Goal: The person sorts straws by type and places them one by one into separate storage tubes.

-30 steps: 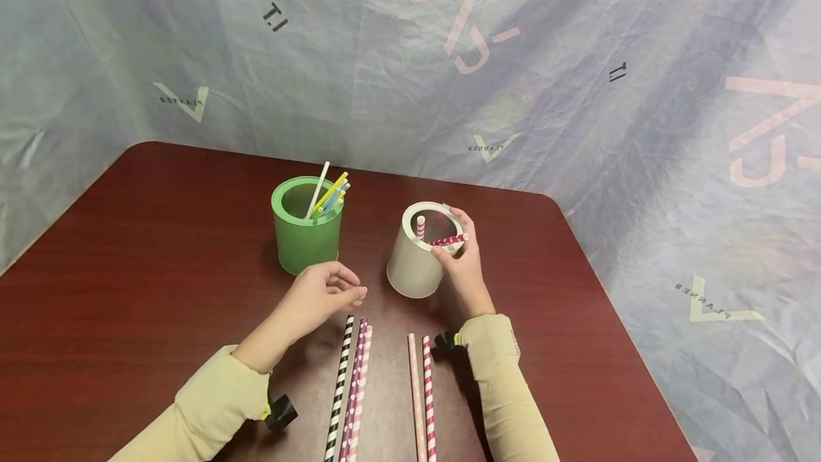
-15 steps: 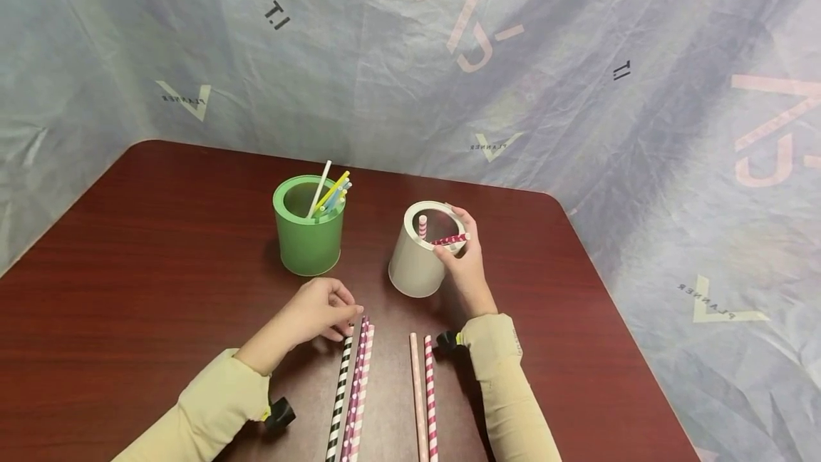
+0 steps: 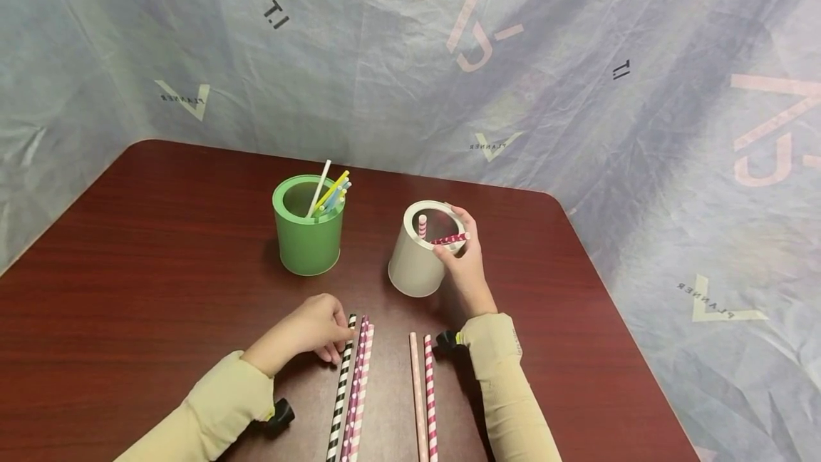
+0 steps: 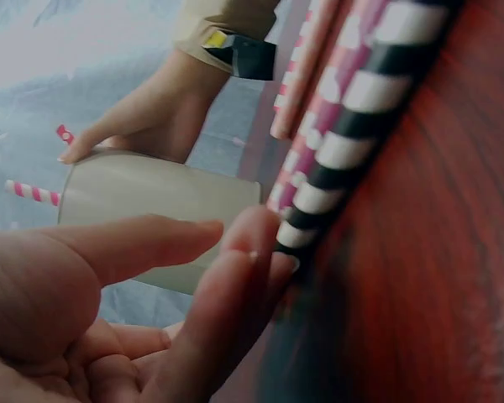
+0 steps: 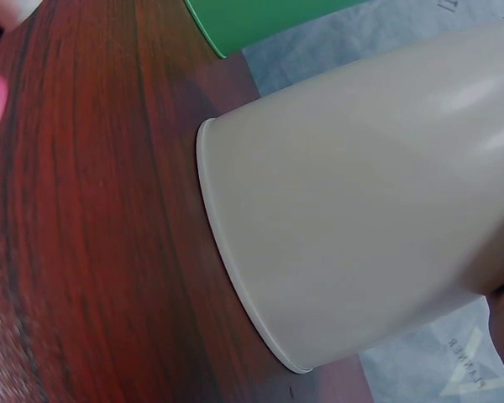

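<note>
My left hand is at the far end of a black-and-white striped paper straw on the table. In the left wrist view its fingertips meet the straw's end, and the thumb stands apart from them. Beside that straw lie a purple straw with white dots and a pale pink striped one. My right hand grips the rim of an off-white canister, thumb in front and fingers at the far side. A pink striped straw and a dark red patterned straw show at its opening.
Left of the canister stands a green canister with several white, yellow and blue straws leaning right. A peach straw and a magenta striped straw lie nearer the right forearm. A grey printed sheet hangs behind the brown table.
My left hand has come down and toward the body, from near the green canister to the end of the black-and-white straw. The right hand keeps its grip on the off-white canister.
</note>
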`<state>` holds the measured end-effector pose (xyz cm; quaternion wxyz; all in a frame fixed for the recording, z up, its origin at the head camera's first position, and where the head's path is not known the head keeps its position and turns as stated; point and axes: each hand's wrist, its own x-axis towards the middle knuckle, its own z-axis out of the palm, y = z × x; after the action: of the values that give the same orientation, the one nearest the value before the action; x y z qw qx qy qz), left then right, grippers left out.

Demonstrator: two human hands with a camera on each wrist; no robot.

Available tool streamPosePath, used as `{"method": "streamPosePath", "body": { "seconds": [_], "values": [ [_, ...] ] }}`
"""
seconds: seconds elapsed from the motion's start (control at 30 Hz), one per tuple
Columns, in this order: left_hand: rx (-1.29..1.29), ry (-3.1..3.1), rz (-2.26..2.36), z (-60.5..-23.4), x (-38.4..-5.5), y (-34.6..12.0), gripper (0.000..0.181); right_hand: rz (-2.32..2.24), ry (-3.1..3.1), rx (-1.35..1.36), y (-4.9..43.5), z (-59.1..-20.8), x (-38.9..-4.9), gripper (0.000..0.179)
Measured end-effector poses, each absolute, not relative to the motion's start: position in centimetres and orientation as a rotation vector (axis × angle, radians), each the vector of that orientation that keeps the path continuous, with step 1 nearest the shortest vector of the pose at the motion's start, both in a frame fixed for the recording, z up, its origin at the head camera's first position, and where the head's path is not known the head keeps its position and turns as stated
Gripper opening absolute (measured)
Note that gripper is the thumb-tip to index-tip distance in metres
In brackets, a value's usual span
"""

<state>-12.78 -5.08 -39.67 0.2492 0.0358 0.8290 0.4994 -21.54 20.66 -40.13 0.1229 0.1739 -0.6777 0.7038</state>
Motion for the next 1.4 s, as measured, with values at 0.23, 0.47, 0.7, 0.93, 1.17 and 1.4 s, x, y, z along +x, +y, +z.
{"method": "streamPosePath", "body": {
  "seconds": [0.23, 0.47, 0.7, 0.93, 1.17, 1.4],
  "values": [
    [0.101, 2.340, 1.243, -40.4, -12.7, -4.6, 0.025, 2.050, -1.978, 0.518, 20.7, -40.2, -21.6, 0.072],
    [0.103, 2.381, 1.228, -40.8, -12.6, -4.2, 0.028, 2.048, -1.973, 0.532, 20.8, -40.2, -21.6, 0.074],
    [0.116, 2.413, 1.217, -40.6, -12.3, -3.8, 0.028, 2.040, -1.973, 0.534, 20.8, -40.2, -21.6, 0.076],
    [0.131, 2.462, 1.191, -40.8, -12.1, -3.2, 0.029, 2.075, -1.949, 0.570, 20.8, -40.3, -21.7, 0.075],
    [0.166, 2.507, 1.146, -40.8, -12.1, -2.6, 0.031, 2.077, -1.957, 0.552, 20.8, -40.3, -21.7, 0.073],
    [0.178, 2.507, 1.153, -41.0, -12.2, -2.4, 0.029, 2.092, -1.953, 0.539, 20.7, -40.1, -21.6, 0.072]
  ]
}}
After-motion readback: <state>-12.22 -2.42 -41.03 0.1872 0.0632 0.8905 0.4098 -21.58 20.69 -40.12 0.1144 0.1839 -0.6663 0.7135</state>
